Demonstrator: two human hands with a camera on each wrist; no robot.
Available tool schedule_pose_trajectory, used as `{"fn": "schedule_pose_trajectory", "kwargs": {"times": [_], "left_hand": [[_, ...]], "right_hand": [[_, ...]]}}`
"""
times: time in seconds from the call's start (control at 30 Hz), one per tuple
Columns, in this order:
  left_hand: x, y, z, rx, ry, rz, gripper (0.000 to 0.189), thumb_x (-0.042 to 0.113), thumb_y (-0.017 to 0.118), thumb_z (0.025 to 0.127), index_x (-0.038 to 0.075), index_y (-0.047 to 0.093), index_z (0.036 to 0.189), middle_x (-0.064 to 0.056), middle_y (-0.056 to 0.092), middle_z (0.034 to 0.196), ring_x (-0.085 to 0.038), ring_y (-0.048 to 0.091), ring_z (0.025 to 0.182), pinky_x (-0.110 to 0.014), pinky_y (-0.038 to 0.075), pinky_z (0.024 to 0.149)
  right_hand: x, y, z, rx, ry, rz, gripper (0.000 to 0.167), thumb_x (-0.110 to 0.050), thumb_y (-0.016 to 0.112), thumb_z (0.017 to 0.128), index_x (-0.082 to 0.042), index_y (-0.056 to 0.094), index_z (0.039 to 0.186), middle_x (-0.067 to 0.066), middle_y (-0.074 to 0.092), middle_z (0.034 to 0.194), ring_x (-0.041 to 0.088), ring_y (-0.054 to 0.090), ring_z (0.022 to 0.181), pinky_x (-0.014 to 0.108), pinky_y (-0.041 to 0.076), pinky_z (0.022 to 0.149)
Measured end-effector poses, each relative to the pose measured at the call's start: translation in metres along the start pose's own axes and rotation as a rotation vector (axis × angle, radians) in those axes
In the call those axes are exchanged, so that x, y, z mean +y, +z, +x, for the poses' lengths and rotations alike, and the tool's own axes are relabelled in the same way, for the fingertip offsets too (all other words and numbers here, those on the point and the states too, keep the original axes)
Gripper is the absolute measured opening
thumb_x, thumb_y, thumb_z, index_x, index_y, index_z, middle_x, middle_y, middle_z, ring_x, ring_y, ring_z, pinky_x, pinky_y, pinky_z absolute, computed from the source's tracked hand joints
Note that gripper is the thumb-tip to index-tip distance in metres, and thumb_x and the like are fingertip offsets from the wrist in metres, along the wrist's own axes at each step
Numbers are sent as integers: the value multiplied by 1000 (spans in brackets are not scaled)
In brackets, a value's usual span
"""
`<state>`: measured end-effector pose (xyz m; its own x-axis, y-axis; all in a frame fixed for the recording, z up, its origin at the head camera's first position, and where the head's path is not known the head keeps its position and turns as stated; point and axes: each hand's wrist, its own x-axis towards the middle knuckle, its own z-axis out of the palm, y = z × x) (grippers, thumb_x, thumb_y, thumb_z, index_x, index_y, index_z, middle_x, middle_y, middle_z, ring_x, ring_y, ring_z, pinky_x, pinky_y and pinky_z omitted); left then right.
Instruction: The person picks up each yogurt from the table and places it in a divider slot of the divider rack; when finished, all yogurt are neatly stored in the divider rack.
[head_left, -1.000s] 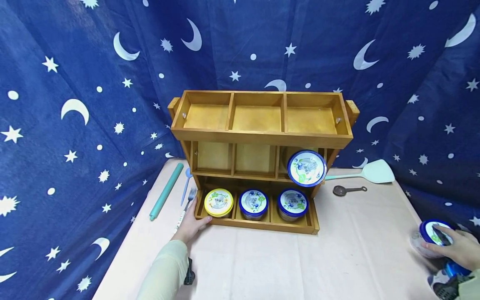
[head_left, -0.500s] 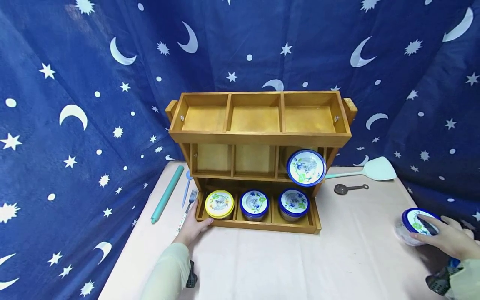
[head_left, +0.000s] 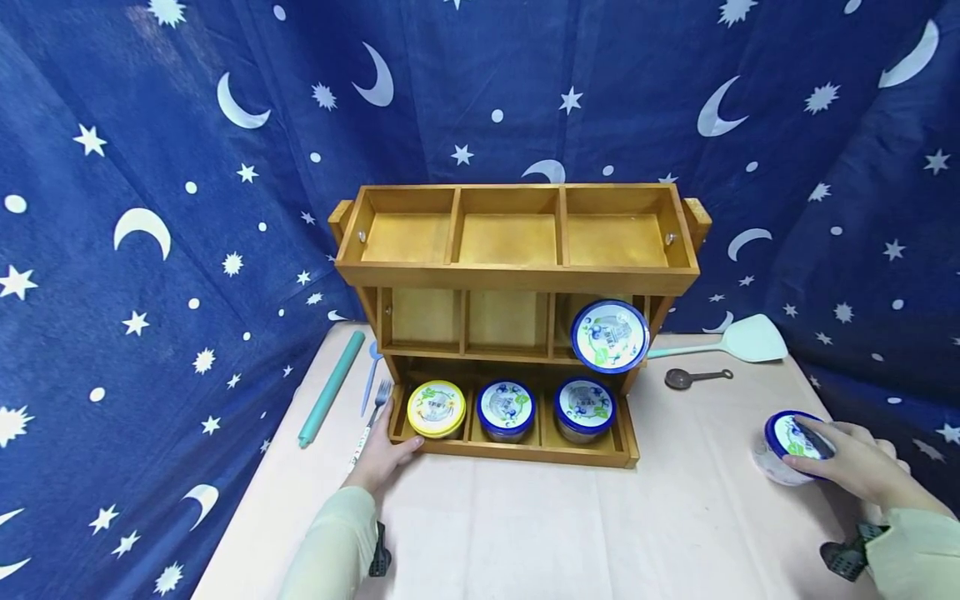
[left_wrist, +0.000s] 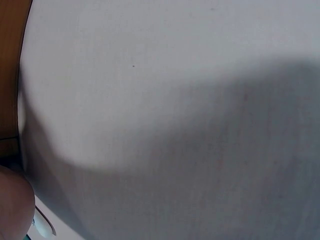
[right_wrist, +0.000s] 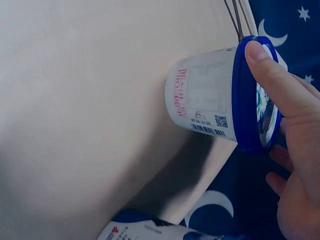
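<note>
My right hand (head_left: pixel 862 467) grips a tub (head_left: pixel 776 462) with a blue-rimmed lid at the right of the table. In the right wrist view the thumb lies on the lid's rim, and the white tub (right_wrist: pixel 205 95) has printed text and a barcode. My left hand (head_left: pixel 381 457) holds the lower left front corner of a wooden three-tier rack (head_left: pixel 517 277). A yellow-lidded tub (head_left: pixel 437 408) and two blue-lidded tubs, one in the middle (head_left: pixel 506 408) and one at right (head_left: pixel 585 407), fill the bottom tier. Another blue-lidded tub (head_left: pixel 611 336) is in the middle tier's right compartment.
Left of the rack lie a teal rod (head_left: pixel 332 388), a blue spoon (head_left: pixel 371 379) and a fork (head_left: pixel 372 421). A pale green spatula (head_left: pixel 753 339) and a brown measuring spoon (head_left: pixel 681 379) lie to its right. A printed white-and-blue item (right_wrist: pixel 145 231) shows below in the right wrist view.
My right hand has moved left with the tub, away from the table's right edge. The left hand stays at the rack's corner. The camera view has shifted slightly.
</note>
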<state>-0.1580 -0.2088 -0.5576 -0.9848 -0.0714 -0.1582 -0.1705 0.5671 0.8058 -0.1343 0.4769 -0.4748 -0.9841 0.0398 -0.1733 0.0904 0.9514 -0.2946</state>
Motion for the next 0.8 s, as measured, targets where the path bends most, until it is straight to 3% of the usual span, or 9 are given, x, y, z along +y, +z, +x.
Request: {"fn": "schedule_pose_trajectory", "kwargs": {"times": [0.33,0.57,0.8], "left_hand": [[-2,1,0,1,-2,0,103,42,73,78,13,8,152,-20,9,154,-40,16,138,-54,16,110],[-5,2,3,2,5,1,104,43,74,77,13,8,152,-20,11,154,-39,15,138,-53,16,110],[-3,0,3,-5,-9,3,104,43,73,78,16,7,152,-20,11,154,-40,15,138,-53,16,110]], "right_hand": [[-30,9,8,1,-154,14,95,-52,74,72,6,34,136,44,20,125,67,23,105,70,23,76],[-50,14,10,-42,-163,0,99,-54,77,66,1,35,137,46,21,126,68,21,108,78,24,80],[-64,13,8,-34,-212,-12,97,-53,79,63,-1,40,135,42,30,124,61,28,105,74,30,78]]}}
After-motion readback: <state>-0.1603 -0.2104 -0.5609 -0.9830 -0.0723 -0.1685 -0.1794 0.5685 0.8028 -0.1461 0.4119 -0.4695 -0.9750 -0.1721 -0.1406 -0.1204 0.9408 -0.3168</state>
